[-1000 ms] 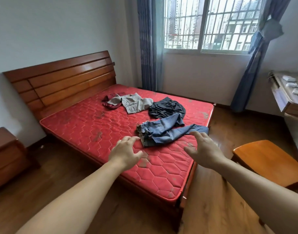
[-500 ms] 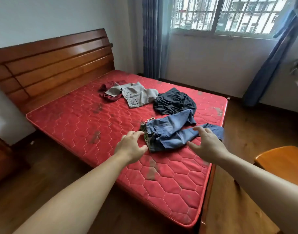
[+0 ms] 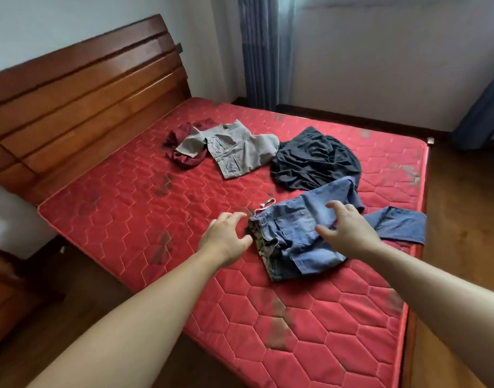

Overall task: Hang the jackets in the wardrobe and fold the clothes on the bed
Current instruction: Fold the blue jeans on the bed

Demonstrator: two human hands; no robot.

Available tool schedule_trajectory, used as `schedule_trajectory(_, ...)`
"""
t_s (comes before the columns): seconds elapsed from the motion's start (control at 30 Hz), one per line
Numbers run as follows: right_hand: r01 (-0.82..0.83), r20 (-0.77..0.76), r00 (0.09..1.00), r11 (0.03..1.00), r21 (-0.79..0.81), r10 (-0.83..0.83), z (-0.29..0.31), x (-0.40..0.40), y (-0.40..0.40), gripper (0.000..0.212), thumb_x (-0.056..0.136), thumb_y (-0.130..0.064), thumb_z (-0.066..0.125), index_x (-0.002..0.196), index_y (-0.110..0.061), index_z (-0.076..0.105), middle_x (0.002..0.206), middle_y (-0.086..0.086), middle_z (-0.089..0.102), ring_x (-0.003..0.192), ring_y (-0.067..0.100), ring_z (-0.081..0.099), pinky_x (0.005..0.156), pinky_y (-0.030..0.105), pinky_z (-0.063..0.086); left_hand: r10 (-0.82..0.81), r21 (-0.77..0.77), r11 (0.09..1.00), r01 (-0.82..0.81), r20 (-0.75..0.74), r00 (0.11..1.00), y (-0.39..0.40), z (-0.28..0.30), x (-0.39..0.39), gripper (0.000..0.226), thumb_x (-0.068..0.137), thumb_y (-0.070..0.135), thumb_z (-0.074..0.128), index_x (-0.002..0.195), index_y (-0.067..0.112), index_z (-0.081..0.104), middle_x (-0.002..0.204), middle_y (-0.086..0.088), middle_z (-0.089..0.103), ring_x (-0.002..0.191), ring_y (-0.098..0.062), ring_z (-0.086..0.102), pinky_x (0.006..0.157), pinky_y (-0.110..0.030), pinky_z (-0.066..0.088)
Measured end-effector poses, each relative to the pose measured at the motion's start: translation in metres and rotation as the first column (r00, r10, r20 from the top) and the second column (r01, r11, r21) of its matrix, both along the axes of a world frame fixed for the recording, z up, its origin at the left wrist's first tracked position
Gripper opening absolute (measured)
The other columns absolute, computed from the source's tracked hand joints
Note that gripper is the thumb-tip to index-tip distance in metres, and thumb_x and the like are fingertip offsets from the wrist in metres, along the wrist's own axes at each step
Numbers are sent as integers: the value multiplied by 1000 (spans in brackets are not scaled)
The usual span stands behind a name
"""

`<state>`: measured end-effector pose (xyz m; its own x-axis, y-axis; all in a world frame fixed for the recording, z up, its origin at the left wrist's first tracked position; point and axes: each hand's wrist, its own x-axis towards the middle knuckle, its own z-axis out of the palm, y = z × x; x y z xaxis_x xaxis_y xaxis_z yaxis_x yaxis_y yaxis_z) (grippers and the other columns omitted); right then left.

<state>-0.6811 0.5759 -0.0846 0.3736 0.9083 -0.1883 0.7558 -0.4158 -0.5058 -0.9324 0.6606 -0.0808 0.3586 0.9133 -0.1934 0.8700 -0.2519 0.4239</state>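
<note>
A pair of blue jeans (image 3: 301, 228) lies crumpled on the red quilted mattress (image 3: 134, 208), one leg trailing toward the right edge. My left hand (image 3: 226, 238) hovers just left of the waistband, fingers spread and loosely bent, holding nothing. My right hand (image 3: 347, 229) is over the seat of the jeans with fingers spread; contact is unclear. Farther back lie a dark crumpled garment (image 3: 314, 159), a grey garment (image 3: 237, 149) and a maroon garment (image 3: 184, 145) partly under the grey one.
A wooden headboard (image 3: 80, 99) stands at the left. Blue curtains (image 3: 258, 51) hang at the back wall. A wooden nightstand (image 3: 5, 292) sits at the lower left. Wood floor (image 3: 464, 208) runs along the bed's right side.
The view has come closer to the bed and tilted down. Both hands have moved forward to the jeans; my right hand is now over them.
</note>
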Motion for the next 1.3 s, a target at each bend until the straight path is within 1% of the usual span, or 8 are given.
schedule_trajectory(0.33,87,22,996,974,-208,-84,-98,-8,134,63,86,-46,59,140,-21,37,137,9,44,121,33,50,100,45,42,-75,-194,978,76,9,997,174,-117,32,56,83,33,58,137,28,47,140,-3,47,128,-25,45,107,-40,38)
schedule_trajectory(0.5,109,36,994,938,-328,-103,-178,-30,201,63,87,-46,59,140,-21,37,139,9,42,124,31,47,100,44,42,-119,-312,943,113,0,993,253,-211,43,55,85,31,55,139,28,45,141,-4,46,127,-25,47,104,-39,41)
schedule_trajectory(0.73,55,-3,998,897,-438,-62,-308,-52,280,55,86,-41,56,134,-20,39,133,8,44,120,32,46,94,44,43,-258,-364,908,209,-89,962,320,-335,63,59,83,28,56,141,34,42,139,-2,48,125,-24,49,101,-42,43)
schedule_trajectory(0.87,49,87,996,917,-396,-16,-366,-54,310,71,82,-43,62,143,-25,29,144,6,31,123,33,41,91,46,43,-313,-416,875,249,-91,945,339,-395,82,63,83,22,56,143,33,39,139,-4,47,128,-26,47,104,-44,41)
schedule_trajectory(0.97,-2,177,982,940,-342,67,-392,-53,336,83,78,-42,67,146,-29,21,152,5,17,126,33,34,90,46,42,-209,-371,909,187,-19,978,345,-427,86,49,86,21,56,135,29,52,133,-4,50,123,-25,49,101,-39,42)
schedule_trajectory(1.07,-68,207,966,926,-371,154,-409,-54,360,77,78,-36,67,143,-27,26,142,5,30,120,34,43,83,45,41,-3,-308,951,38,113,994,349,-438,89,32,89,18,55,117,25,68,118,-5,63,110,-24,57,90,-31,43)
schedule_trajectory(1.2,-3,156,986,958,-287,50,-401,-39,373,28,81,-22,56,108,-21,46,113,8,47,101,37,57,70,38,36,224,-466,885,-6,414,882,341,-421,93,17,92,17,57,95,19,74,81,1,67,73,-13,58,67,-22,43)
schedule_trajectory(1.3,57,28,998,979,-198,-52,-367,-13,376,5,78,-16,50,80,-20,46,84,1,52,92,33,56,69,32,35,376,-590,807,18,538,754,325,-393,102,16,95,21,58,82,21,68,70,3,59,58,-5,48,54,-16,40)
